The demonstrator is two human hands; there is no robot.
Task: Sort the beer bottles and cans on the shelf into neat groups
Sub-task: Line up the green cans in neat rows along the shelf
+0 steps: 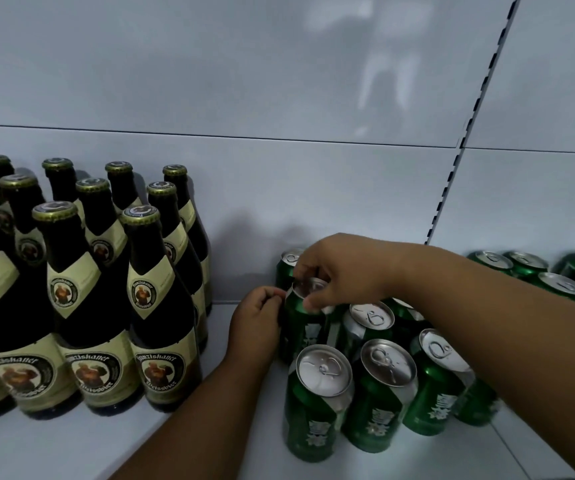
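Two hands meet on one green can (305, 320) in the middle of the white shelf (210, 441). Our right hand (341, 271) comes in from the right and its grip is closed over the can's silver top, thumb and fingers pinching the rim from above. Our left hand (256, 323) rises from below, its fingers curled against the can's left side near the top; we cannot tell whether it truly grasps the can or only touches it. The held can stands upright, just in front of another green can (288, 263) at the back wall. Around it to the right and front stand more green cans (379, 393), packed close in a cluster, three of them forming the nearest row. Well apart on the left stands a group of dark brown beer bottles (113, 271) with cream labels and gold caps, in rows running back to the wall. At the far right, beyond our right forearm, further green cans (535, 271) sit against the back panel.
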